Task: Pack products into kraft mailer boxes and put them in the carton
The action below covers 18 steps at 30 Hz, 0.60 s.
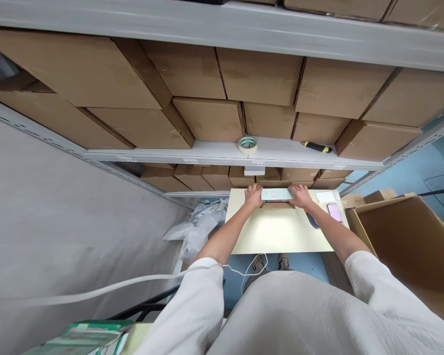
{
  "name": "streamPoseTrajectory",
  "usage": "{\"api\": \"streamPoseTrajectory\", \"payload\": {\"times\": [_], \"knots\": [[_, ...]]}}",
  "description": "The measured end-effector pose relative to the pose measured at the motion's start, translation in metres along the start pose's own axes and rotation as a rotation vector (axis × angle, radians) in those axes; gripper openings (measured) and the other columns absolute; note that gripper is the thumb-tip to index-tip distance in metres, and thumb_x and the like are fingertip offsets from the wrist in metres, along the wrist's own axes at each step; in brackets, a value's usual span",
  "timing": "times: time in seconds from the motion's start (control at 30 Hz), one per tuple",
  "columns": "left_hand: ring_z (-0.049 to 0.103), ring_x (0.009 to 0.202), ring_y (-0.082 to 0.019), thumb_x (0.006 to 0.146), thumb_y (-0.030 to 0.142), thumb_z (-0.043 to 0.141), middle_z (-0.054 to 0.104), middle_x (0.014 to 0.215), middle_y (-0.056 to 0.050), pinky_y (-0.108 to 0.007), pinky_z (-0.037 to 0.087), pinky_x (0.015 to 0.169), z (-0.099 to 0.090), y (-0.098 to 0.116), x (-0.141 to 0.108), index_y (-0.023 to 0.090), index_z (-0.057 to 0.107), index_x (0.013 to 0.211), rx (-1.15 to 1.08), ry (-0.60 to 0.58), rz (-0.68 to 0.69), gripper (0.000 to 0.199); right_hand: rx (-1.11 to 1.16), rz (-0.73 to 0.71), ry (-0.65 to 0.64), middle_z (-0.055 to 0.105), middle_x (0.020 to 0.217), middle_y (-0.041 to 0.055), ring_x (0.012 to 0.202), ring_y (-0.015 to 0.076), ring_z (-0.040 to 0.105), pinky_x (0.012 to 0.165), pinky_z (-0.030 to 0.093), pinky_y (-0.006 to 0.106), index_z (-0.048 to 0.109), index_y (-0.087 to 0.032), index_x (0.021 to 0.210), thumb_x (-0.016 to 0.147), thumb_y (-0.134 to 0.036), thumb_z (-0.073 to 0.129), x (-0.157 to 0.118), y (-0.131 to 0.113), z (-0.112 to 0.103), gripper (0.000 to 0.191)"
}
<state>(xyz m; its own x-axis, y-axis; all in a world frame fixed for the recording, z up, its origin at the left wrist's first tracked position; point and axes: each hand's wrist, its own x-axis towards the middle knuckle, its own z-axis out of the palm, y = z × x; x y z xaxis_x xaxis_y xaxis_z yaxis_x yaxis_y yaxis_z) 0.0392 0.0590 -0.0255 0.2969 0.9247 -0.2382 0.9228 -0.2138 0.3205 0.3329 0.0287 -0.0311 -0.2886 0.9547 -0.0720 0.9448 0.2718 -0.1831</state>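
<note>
A small pale box with a green edge (277, 194) sits at the far side of the cream tabletop (277, 231). My left hand (253, 195) grips its left end and my right hand (299, 195) grips its right end. Just below it shows a strip of brown cardboard (277, 205); I cannot tell whether this is a separate carton around or under the box. Beside my right forearm lies a dark blue and orange object (312, 220), partly covered by the arm.
A phone (335, 213) and a white card (324, 197) lie at the tabletop's right. A large open carton (410, 236) stands farther right. Ahead, shelves hold brown cartons, a tape roll (247, 145) and a yellow-black cutter (317, 147). A white cable (133, 283) crosses my left sleeve.
</note>
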Motion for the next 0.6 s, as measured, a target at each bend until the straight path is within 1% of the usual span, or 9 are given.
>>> {"api": "streamPoseTrajectory", "payload": {"times": [0.1, 0.2, 0.3, 0.37, 0.4, 0.47, 0.5, 0.53, 0.6], "knots": [[0.034, 0.155, -0.044, 0.079, 0.03, 0.089, 0.028, 0.175, -0.019, -0.053, 0.036, 0.121, 0.015, -0.006, 0.004, 0.024, 0.058, 0.15, -0.07, -0.006, -0.061, 0.077, 0.012, 0.01, -0.003, 0.071, 0.141, 0.0157, 0.131, 0.0399, 0.05, 0.113, 0.033, 0.054, 0.065, -0.022, 0.14, 0.088, -0.039, 0.079, 0.001, 0.001, 0.008, 0.056], [0.034, 0.157, -0.047, 0.077, 0.03, 0.09, 0.019, 0.179, -0.019, -0.054, 0.038, 0.121, 0.025, -0.01, 0.007, 0.024, 0.057, 0.15, -0.162, -0.029, -0.087, 0.08, 0.043, 0.024, 0.006, 0.071, 0.138, 0.0149, 0.134, 0.0399, 0.048, 0.117, 0.03, 0.057, 0.066, -0.024, 0.138, 0.089, -0.041, 0.078, 0.001, 0.003, 0.018, 0.053], [0.037, 0.156, -0.049, 0.081, 0.03, 0.087, 0.011, 0.182, -0.019, -0.053, 0.044, 0.118, 0.027, -0.011, 0.007, 0.023, 0.052, 0.154, -0.277, -0.019, -0.093, 0.082, 0.094, 0.079, 0.091, 0.065, 0.144, 0.0165, 0.135, 0.0396, 0.048, 0.118, 0.032, 0.057, 0.064, -0.024, 0.142, 0.091, -0.042, 0.074, 0.001, 0.006, 0.027, 0.054], [0.047, 0.151, -0.047, 0.088, 0.028, 0.08, 0.011, 0.182, -0.021, -0.051, 0.049, 0.113, 0.026, -0.01, 0.006, 0.022, 0.042, 0.162, -0.348, 0.026, -0.108, 0.083, 0.148, 0.182, 0.185, 0.061, 0.146, 0.0187, 0.133, 0.0395, 0.05, 0.115, 0.037, 0.056, 0.062, -0.022, 0.145, 0.096, -0.043, 0.066, 0.001, 0.01, 0.032, 0.054], [0.053, 0.146, -0.045, 0.092, 0.028, 0.075, 0.016, 0.181, -0.023, -0.05, 0.051, 0.11, 0.024, -0.01, 0.006, 0.021, 0.036, 0.166, -0.376, 0.048, -0.129, 0.084, 0.193, 0.252, 0.225, 0.061, 0.145, 0.0195, 0.13, 0.0388, 0.053, 0.112, 0.041, 0.054, 0.06, -0.02, 0.146, 0.098, -0.044, 0.062, 0.002, 0.012, 0.034, 0.053], [0.064, 0.134, -0.041, 0.099, 0.028, 0.066, 0.04, 0.17, -0.026, -0.048, 0.054, 0.103, 0.02, -0.01, 0.006, 0.019, 0.029, 0.169, -0.401, 0.056, -0.203, 0.079, 0.322, 0.399, 0.244, 0.065, 0.137, 0.0187, 0.12, 0.0349, 0.061, 0.102, 0.049, 0.046, 0.059, -0.02, 0.145, 0.101, -0.042, 0.056, 0.004, 0.017, 0.037, 0.05], [0.067, 0.129, -0.04, 0.102, 0.028, 0.062, 0.052, 0.16, -0.027, -0.047, 0.054, 0.1, 0.019, -0.01, 0.006, 0.017, 0.032, 0.167, -0.401, 0.043, -0.244, 0.073, 0.391, 0.456, 0.215, 0.069, 0.13, 0.0169, 0.112, 0.0323, 0.065, 0.095, 0.05, 0.041, 0.06, -0.02, 0.142, 0.101, -0.041, 0.055, 0.005, 0.019, 0.038, 0.046], [0.07, 0.125, -0.039, 0.104, 0.029, 0.06, 0.062, 0.149, -0.026, -0.045, 0.054, 0.098, 0.017, -0.01, 0.007, 0.016, 0.039, 0.163, -0.395, 0.024, -0.278, 0.065, 0.448, 0.491, 0.169, 0.073, 0.12, 0.0142, 0.104, 0.0296, 0.067, 0.089, 0.05, 0.036, 0.063, -0.021, 0.135, 0.1, -0.039, 0.056, 0.005, 0.021, 0.038, 0.041], [0.072, 0.121, -0.038, 0.104, 0.03, 0.061, 0.072, 0.135, -0.024, -0.042, 0.054, 0.096, 0.015, -0.011, 0.007, 0.015, 0.054, 0.151, -0.37, -0.007, -0.31, 0.049, 0.503, 0.503, 0.075, 0.075, 0.099, 0.0086, 0.09, 0.0257, 0.068, 0.078, 0.047, 0.03, 0.069, -0.022, 0.116, 0.098, -0.035, 0.058, 0.005, 0.023, 0.038, 0.025]]}}
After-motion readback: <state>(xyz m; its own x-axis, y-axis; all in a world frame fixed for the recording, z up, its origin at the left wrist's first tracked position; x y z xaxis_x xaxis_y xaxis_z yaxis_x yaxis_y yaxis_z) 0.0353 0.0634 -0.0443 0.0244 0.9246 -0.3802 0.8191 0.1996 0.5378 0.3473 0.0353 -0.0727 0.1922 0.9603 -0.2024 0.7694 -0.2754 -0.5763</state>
